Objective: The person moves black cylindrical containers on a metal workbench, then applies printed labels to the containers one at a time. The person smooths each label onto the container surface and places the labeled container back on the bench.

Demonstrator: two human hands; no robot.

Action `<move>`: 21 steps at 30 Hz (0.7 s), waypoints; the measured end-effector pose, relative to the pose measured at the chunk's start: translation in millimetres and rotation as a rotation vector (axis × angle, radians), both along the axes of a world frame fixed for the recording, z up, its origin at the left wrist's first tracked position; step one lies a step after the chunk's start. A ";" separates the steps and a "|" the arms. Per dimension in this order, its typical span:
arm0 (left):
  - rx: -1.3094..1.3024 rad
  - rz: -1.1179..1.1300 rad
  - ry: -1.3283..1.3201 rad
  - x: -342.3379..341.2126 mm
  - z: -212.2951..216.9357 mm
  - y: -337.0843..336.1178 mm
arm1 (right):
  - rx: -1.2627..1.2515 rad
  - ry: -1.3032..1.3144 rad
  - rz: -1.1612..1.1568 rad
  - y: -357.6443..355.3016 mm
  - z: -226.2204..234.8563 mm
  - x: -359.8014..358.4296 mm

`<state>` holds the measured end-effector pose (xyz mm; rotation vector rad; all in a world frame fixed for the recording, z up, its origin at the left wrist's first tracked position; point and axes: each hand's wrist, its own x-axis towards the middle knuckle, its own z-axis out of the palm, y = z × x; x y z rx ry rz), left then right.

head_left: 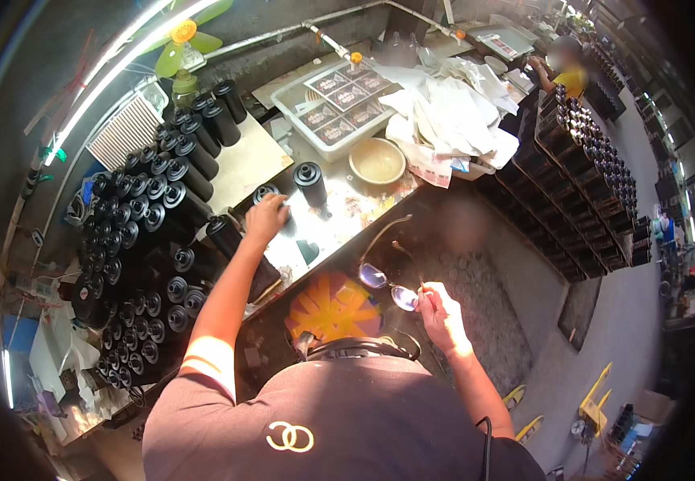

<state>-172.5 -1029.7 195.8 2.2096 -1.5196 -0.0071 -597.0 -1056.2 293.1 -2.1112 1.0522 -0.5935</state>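
Note:
My right hand (pixel 441 317) pinches a pair of eyeglasses (pixel 404 297) by one lens edge, held out over the floor beyond the bench edge. Their arms stick out away from me. At the bench, my left hand (pixel 267 218) is closed around a black cylinder canister (pixel 265 191), whose lower part the hand covers. Just right of it stands another black canister (pixel 310 186), upright and untouched, with a round stepped cap. A further black canister (pixel 223 231) leans close by my left wrist.
Many similar black canisters (pixel 155 216) crowd the left side. A tray of printed labels (pixel 335 148), a cream bowl (pixel 377 161) and heaped white paper (pixel 443 112) lie along the bench. Stacked crates of dark parts (pixel 560 184) stand right; a person in yellow (pixel 570 80) is beyond.

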 end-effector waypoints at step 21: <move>-0.285 -0.147 1.197 -203.9 290.5 91.7 | 0.038 -0.699 0.289 -68.4 148.9 23.6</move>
